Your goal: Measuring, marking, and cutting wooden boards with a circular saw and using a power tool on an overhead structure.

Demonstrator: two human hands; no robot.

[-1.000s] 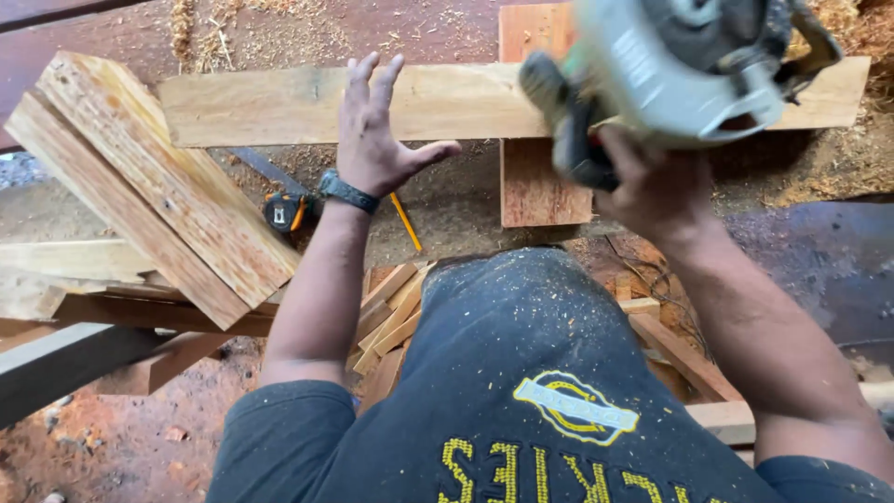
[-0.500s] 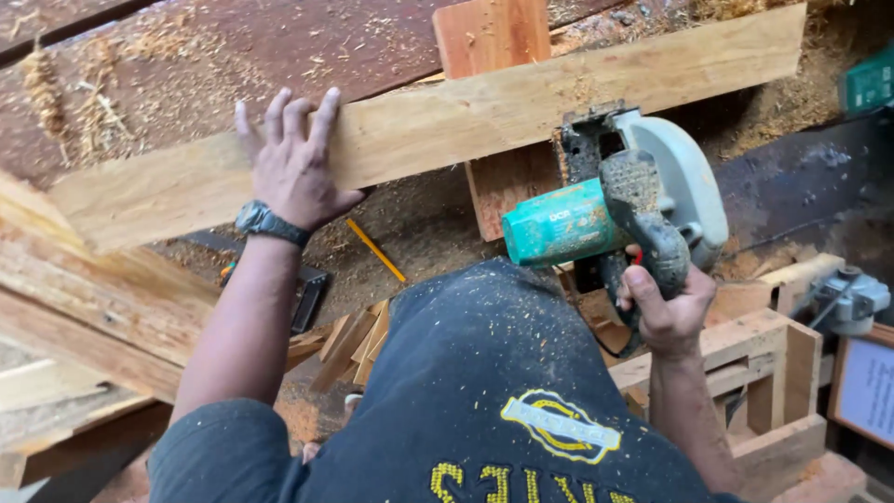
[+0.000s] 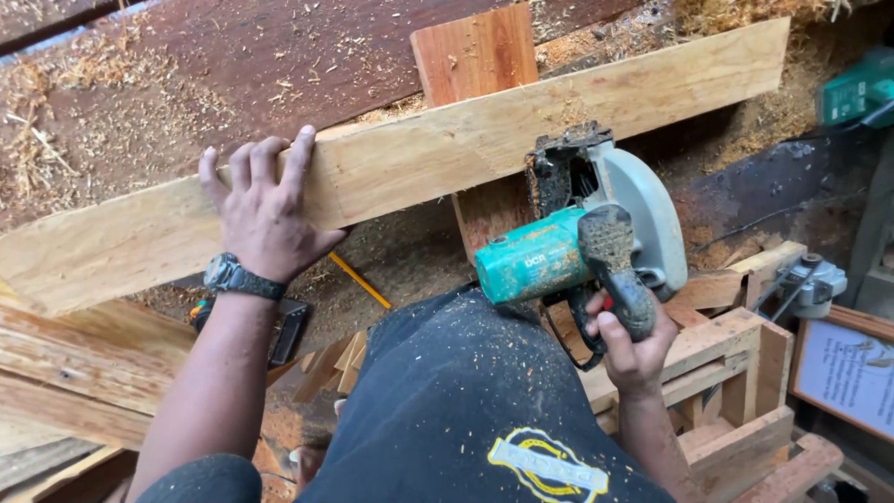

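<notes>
Fingers (image 3: 270,163) of the left hand (image 3: 265,219) lie spread and flat over the near edge of a long pale plank (image 3: 419,163), pressing on it rather than closing round it. That plank is rough-sawn light wood with fine grain; its long axis runs from the lower left of the frame up to the upper right, where its square-cut end points toward the top right corner. It lies across a short reddish board (image 3: 477,56) that stands crosswise under it at upper centre.

The right hand (image 3: 633,345) is wrapped tight round the dirty black handle of a circular saw (image 3: 587,242), just right of centre. The saw has a teal plastic motor body pointing left, a grey rounded metal blade guard on its right, and a sawdust-caked front end that meets the plank's near edge.

A dark wristwatch (image 3: 237,278) sits on the left wrist. Below the plank, a yellow pencil (image 3: 358,281) lies slanted on sawdust-covered ground. A wide dark red slab (image 3: 233,84) strewn with shavings fills the upper left. Stacked pale timber (image 3: 74,363) lies at lower left, and a small frame of wooden blocks (image 3: 736,373) at lower right.
</notes>
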